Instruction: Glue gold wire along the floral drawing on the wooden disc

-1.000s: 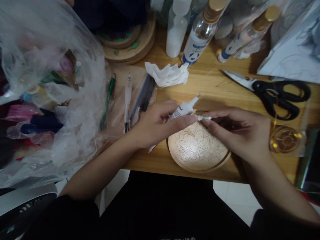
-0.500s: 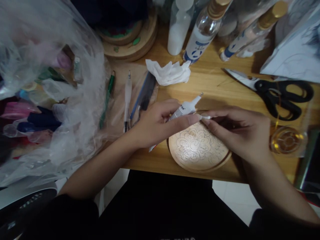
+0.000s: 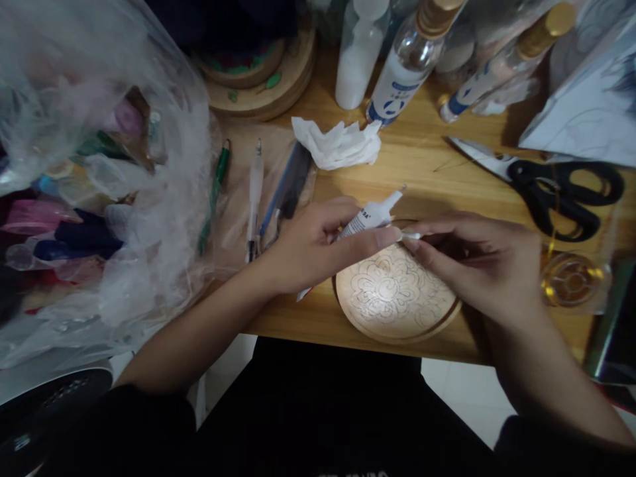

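My left hand is wrapped round a white glue tube, its narrow nozzle pointing up and to the right. The left thumb reaches past the tube and touches a small white piece, perhaps a cap. Pinched on that piece from the other side are the thumb and forefinger of my right hand. Beneath both hands lies a round wooden board with a flower pattern drawn in line on it. The hands hide its upper edge.
Black-handled scissors and a spool of gold thread lie to the right. Behind are a crumpled tissue and bottles. Pens and a plastic bag of coloured items occupy the left.
Both hands keep the same grip on the tube and the small white piece. The whole view has shifted very slightly.
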